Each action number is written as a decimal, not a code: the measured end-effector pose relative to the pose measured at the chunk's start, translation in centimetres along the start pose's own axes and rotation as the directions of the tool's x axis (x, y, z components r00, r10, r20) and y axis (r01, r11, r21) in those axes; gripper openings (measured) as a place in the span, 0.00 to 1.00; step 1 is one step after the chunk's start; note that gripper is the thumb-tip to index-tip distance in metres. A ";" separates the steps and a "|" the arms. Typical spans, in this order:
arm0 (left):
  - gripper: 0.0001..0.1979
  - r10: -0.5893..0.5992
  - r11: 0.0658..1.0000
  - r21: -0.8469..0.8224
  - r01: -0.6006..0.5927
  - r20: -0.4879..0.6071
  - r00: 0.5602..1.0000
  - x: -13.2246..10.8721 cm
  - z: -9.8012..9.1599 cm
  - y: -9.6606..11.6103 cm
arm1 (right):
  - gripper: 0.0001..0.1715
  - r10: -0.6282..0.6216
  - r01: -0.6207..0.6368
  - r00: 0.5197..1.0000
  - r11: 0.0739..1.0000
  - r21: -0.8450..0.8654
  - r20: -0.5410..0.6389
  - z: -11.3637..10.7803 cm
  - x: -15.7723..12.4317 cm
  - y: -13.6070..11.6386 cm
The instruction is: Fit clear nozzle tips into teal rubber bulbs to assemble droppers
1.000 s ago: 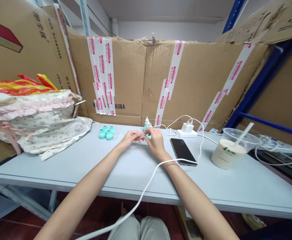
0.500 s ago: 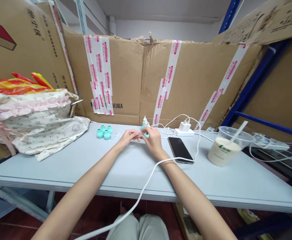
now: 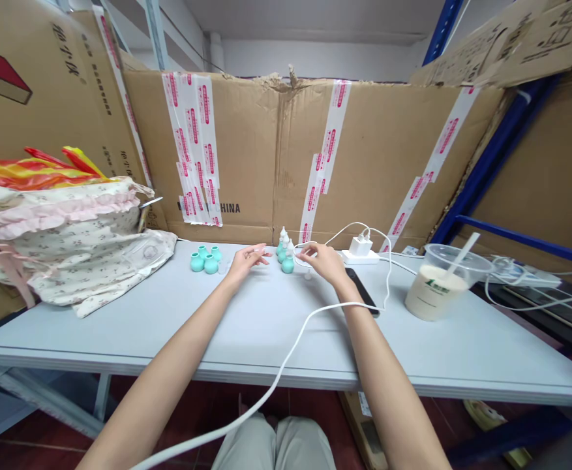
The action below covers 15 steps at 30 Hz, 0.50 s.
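Observation:
My left hand (image 3: 247,261) is over the middle of the table, fingers stretched out loosely; whether a small clear piece lies at its fingertips is too fine to make out. To its right stand several small turquoise bottles (image 3: 287,264) with white pointed tops. My right hand (image 3: 325,262) is just right of these bottles, thumb and forefinger apart. Below its fingertips a small white piece (image 3: 308,275) sits on the table. Several turquoise open-necked pots (image 3: 210,264) are grouped left of my left hand, with small clear pieces (image 3: 224,266) beside them.
A black phone (image 3: 361,290) lies partly behind my right forearm. A white cable (image 3: 290,349) crosses above the table. At the back are a white charger (image 3: 361,247) and power strip. A drink cup (image 3: 435,290) stands right; a floral cloth bag (image 3: 70,241) fills the left.
My hands were together over a small piece; now they are apart. The right hand has moved right, uncovering the turquoise bottles, and the left has shifted slightly left with its fingers extended.

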<state>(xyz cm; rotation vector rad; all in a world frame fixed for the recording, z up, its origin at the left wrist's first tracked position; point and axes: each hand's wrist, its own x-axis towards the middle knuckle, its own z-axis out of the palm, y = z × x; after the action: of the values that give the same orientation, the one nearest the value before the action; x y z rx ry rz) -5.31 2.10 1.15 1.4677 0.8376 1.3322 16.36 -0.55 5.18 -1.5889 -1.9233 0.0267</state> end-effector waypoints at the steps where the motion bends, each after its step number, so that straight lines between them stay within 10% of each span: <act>1: 0.24 0.017 1.000 0.011 -0.017 -0.015 1.000 0.1 -0.1 0.0 | 0.13 0.033 -0.030 0.997 0.999 -0.044 0.064 0.0 0.0 0.5; 10: 0.21 0.011 0.993 0.118 -0.027 0.138 0.990 -0.4 0.5 0.5 | 0.07 0.114 -0.053 0.965 0.967 -0.248 0.238 3.2 -0.6 2.3; 15: 0.24 -0.067 0.991 0.129 0.044 0.174 0.982 -0.6 1.0 0.2 | 0.12 -0.092 -0.024 0.935 0.947 0.320 0.343 2.1 0.1 0.7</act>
<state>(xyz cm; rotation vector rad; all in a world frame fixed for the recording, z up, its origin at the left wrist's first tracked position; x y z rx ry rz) -4.47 1.25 1.15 1.6229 0.8506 1.1052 15.97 0.52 3.22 -1.3973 -2.0835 0.6211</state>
